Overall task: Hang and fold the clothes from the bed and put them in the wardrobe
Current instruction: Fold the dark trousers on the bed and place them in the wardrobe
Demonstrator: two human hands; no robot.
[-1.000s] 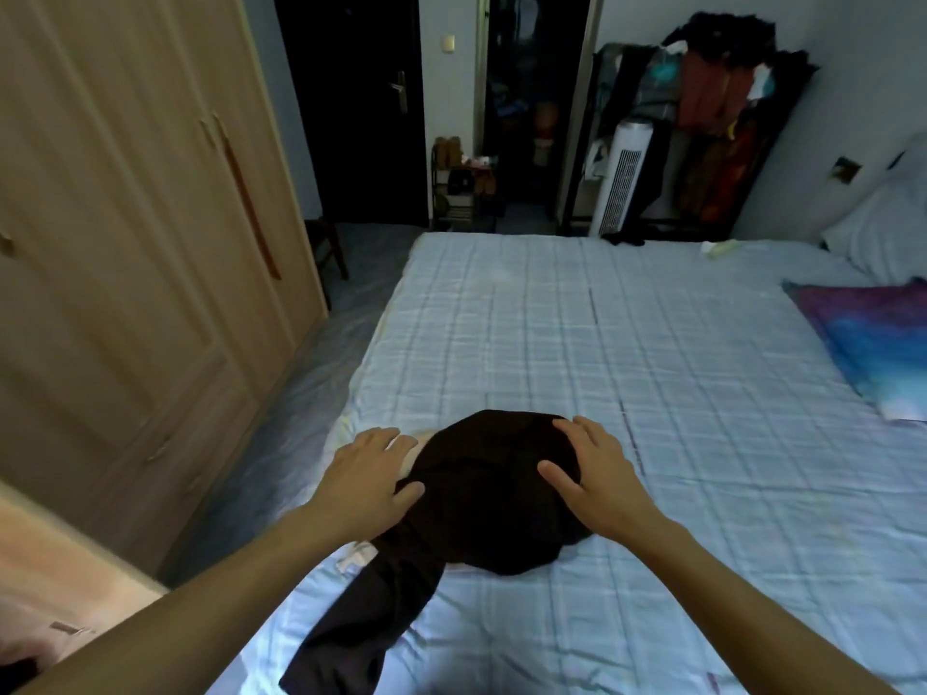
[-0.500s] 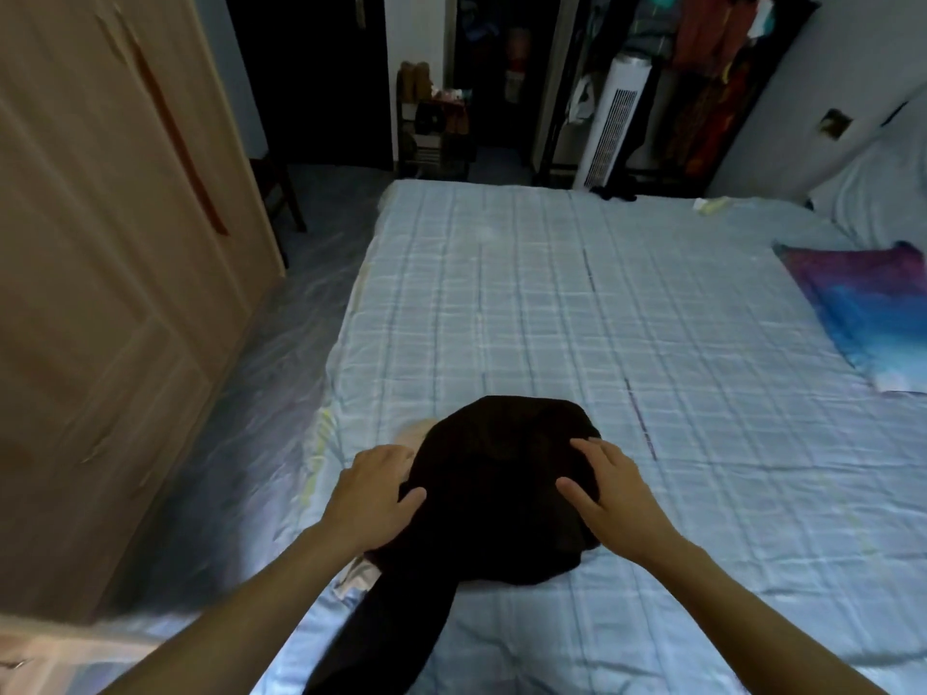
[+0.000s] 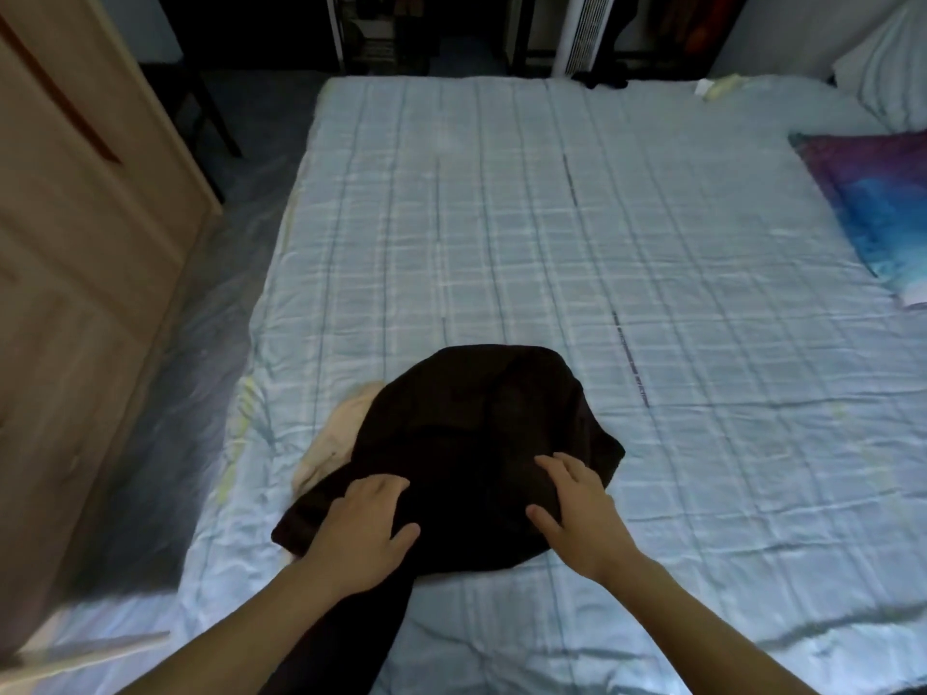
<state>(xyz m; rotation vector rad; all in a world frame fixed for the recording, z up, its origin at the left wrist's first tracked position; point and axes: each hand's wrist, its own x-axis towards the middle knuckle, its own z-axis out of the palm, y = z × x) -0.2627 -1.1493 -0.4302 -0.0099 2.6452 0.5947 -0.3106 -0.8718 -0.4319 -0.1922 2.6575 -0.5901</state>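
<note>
A dark garment point(image 3: 476, 423) lies bunched on the bed point(image 3: 501, 218) at lower centre of the frame. Its long axis runs from mid-frame down to the bottom edge, where a narrow tail passes behind the left forearm and is cut off. The left hand point(image 3: 361, 534) and right hand point(image 3: 582, 514) both rest flat on it with fingers spread, gripping nothing. A cream cloth point(image 3: 341, 433) peeks out from under its left side, mostly covered. The wooden wardrobe point(image 3: 75, 293) fills the left of the frame with its doors closed, so its contents cannot be seen.
</note>
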